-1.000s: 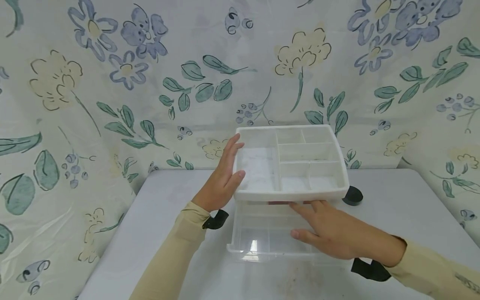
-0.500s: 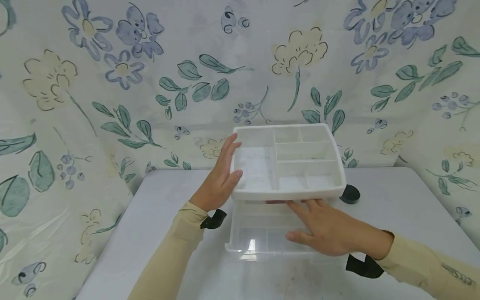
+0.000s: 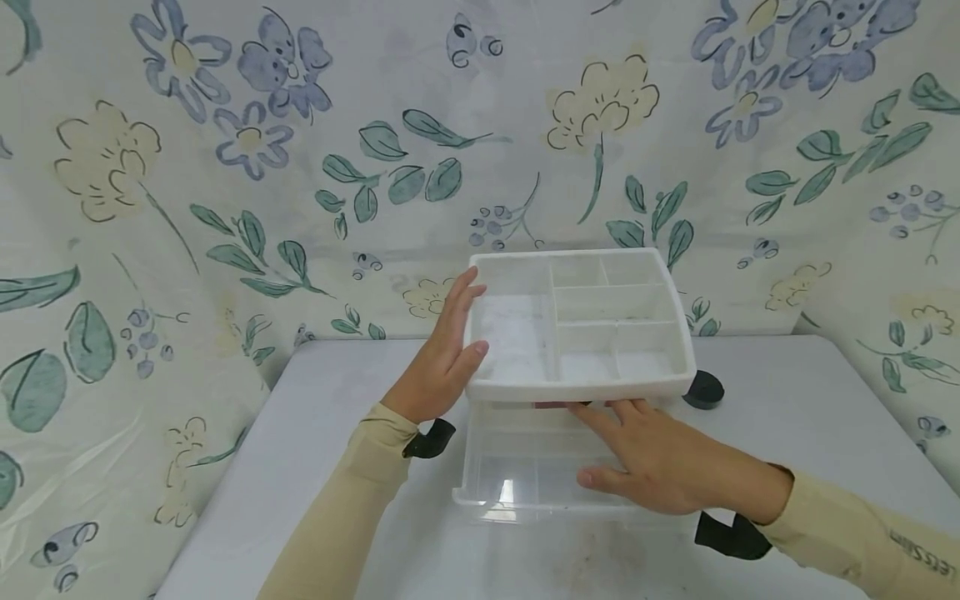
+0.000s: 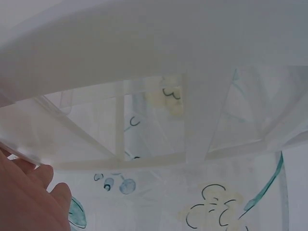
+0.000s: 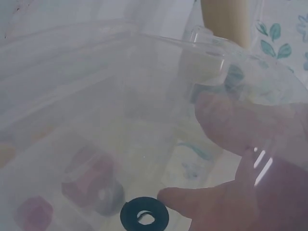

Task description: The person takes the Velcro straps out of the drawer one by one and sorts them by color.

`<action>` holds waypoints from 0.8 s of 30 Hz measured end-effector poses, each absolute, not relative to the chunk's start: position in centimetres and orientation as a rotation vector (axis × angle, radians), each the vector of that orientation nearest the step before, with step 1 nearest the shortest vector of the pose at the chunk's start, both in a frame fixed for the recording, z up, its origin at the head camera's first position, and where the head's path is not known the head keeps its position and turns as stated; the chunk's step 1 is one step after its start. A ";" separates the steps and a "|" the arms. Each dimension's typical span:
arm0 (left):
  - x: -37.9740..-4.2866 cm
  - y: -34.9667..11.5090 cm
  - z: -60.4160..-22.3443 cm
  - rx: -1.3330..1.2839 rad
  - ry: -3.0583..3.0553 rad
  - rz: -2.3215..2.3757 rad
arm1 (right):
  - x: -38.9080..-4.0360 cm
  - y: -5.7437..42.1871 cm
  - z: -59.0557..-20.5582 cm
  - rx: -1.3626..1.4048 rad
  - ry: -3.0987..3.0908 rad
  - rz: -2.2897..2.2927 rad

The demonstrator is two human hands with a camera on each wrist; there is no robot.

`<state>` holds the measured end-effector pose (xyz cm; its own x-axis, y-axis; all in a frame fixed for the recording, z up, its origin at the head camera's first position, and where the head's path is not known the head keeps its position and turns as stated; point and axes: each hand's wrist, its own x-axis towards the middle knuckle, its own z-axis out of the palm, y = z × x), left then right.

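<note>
A white plastic storage box (image 3: 513, 337) with a divided top tray stands on the table. Its clear drawer (image 3: 501, 467) is pulled out toward me. My left hand (image 3: 438, 367) rests against the box's left side, fingers straight and thumb over the rim. In the left wrist view its knuckles show beside the white frame (image 4: 207, 43). My right hand (image 3: 660, 458) reaches into the drawer, its fingertips hidden under the tray. Through the clear plastic in the right wrist view, a straight finger lies beside a dark ring (image 5: 128, 217). Blurred pink pieces (image 5: 89, 178) lie nearby.
A black round object (image 3: 703, 390) sits on the white table (image 3: 352, 375), right of the box. Behind stands a floral cloth (image 3: 420, 75). Black straps (image 3: 731, 536) are on both wrists.
The head view shifts slightly. Both hands keep nearly the same places, with only a slight leftward drift of the right hand. The box and drawer stay put.
</note>
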<state>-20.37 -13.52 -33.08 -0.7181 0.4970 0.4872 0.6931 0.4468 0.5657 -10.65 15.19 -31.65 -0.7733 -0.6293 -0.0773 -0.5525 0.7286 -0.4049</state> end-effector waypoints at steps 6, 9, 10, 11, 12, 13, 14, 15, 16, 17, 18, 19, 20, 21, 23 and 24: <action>-20.4 -13.5 -33.1 -1.025 -2.452 -1.135 | -10.6 15.2 -31.6 -0.962 2.721 -0.548; -20.3 -13.5 -33.1 -1.018 -2.459 -1.137 | -10.6 15.3 -31.5 -0.969 2.711 -0.579; -20.3 -13.5 -33.1 -1.014 -2.463 -1.135 | -10.6 15.3 -31.5 -0.970 2.709 -0.586; -20.3 -13.5 -33.1 -1.010 -2.466 -1.135 | -10.6 15.3 -31.5 -0.969 2.708 -0.591; -20.3 -13.5 -33.1 -1.007 -2.467 -1.135 | -10.5 15.3 -31.5 -0.975 2.709 -0.594; -20.3 -13.5 -33.1 -1.005 -2.467 -1.135 | -10.5 15.3 -31.5 -0.975 2.707 -0.597; -20.3 -13.5 -33.1 -1.005 -2.467 -1.135 | -10.5 15.3 -31.5 -0.984 2.710 -0.597; -20.4 -13.5 -33.1 -1.002 -2.468 -1.135 | -10.5 15.4 -31.5 -0.993 2.709 -0.601; -20.4 -13.5 -33.1 -1.003 -2.467 -1.136 | -10.6 15.4 -31.5 -0.999 2.705 -0.603; -20.4 -13.5 -33.1 -1.004 -2.467 -1.136 | -10.6 15.5 -31.4 -1.010 2.695 -0.612; -20.4 -13.5 -33.1 -1.007 -2.467 -1.135 | -10.6 15.6 -31.3 -1.020 2.674 -0.630; -20.4 -13.5 -33.1 -1.009 -2.468 -1.135 | -10.6 15.8 -31.2 -1.025 2.647 -0.650; -20.4 -13.5 -33.1 -1.012 -2.468 -1.133 | -10.7 15.9 -31.1 -1.027 2.617 -0.671; -20.4 -13.5 -33.1 -1.013 -2.468 -1.132 | -10.7 16.1 -31.0 -1.020 2.585 -0.688; -20.4 -13.5 -33.1 -1.020 -2.457 -1.129 | -10.8 16.4 -30.7 -1.011 2.532 -0.713; -20.4 -13.5 -33.0 -1.022 -2.450 -1.131 | -10.8 16.5 -30.6 -1.007 2.513 -0.725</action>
